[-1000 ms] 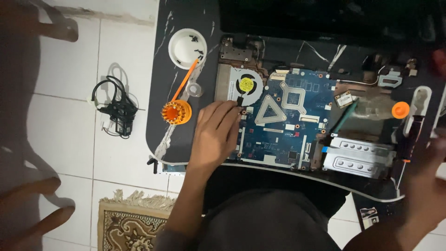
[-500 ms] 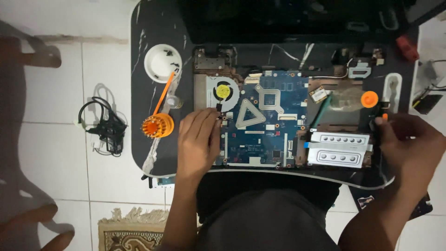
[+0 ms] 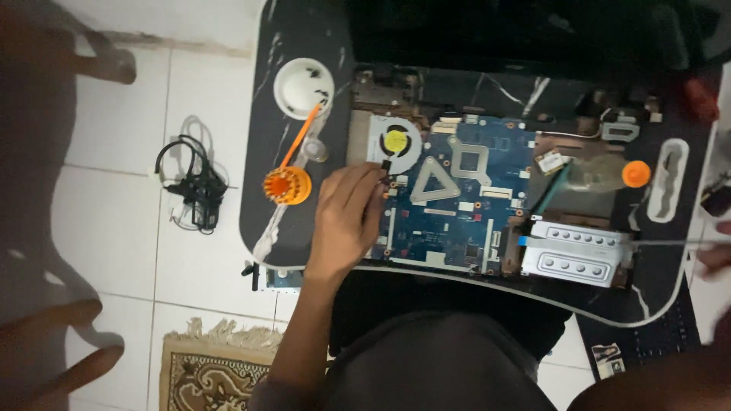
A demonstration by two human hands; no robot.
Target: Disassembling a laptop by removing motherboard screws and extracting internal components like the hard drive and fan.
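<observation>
An opened laptop lies on a black table [image 3: 297, 46], its blue motherboard [image 3: 457, 198] bare. My left hand [image 3: 346, 221] rests on the board's left edge, thumb and fingers pinched on a small black piece [image 3: 385, 166] just below the round fan with a yellow sticker [image 3: 394, 141]. My right hand [image 3: 716, 259] is blurred at the right frame edge. A thin grey tool shaft [image 3: 662, 243] runs left from it, over the silver drive caddy [image 3: 579, 255].
An orange-handled screwdriver [image 3: 288, 185] and a white bowl [image 3: 303, 85] lie left of the laptop. An orange cap [image 3: 636, 173] and a white oblong part [image 3: 668, 179] sit at the right. On the tiled floor are a black cable bundle [image 3: 194, 186] and a patterned rug [image 3: 221, 373].
My right hand has drawn away from the laptop's right side to the frame edge. My left hand stays by the fan. The view has shifted.
</observation>
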